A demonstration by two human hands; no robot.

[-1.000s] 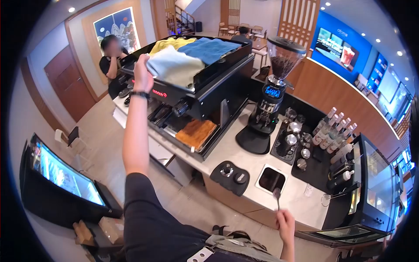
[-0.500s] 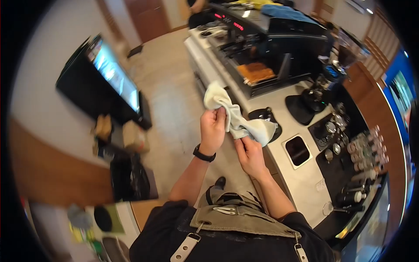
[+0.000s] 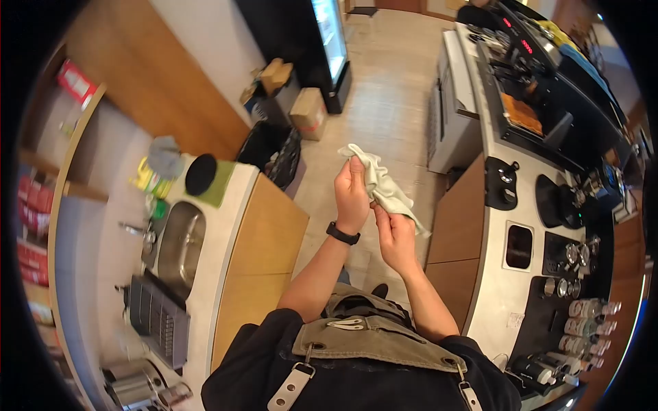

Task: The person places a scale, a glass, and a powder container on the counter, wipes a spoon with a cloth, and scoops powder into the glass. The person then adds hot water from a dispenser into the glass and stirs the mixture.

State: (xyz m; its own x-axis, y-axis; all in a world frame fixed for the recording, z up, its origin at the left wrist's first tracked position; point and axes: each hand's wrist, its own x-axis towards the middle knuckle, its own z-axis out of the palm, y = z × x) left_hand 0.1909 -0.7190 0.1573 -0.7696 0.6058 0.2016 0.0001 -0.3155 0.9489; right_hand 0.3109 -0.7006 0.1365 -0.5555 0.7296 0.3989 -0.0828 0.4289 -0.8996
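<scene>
A pale green-white cloth hangs bunched in front of my body, over the floor between two counters. My left hand, with a black band on its wrist, is closed on the upper part of the cloth. Lower on the cloth, my right hand pinches it with closed fingers. Whether a spoon is wrapped inside the cloth or in the right hand cannot be seen.
On the left counter are a steel sink and a grey dish rack. A lined bin and a cardboard box stand ahead. The right counter bears an espresso machine, a grinder and several bottles.
My left hand came off the cloths on the espresso machine with the pale one, and both hands now hold it. The view has turned left, bringing in the sink. The spoon is no longer visible.
</scene>
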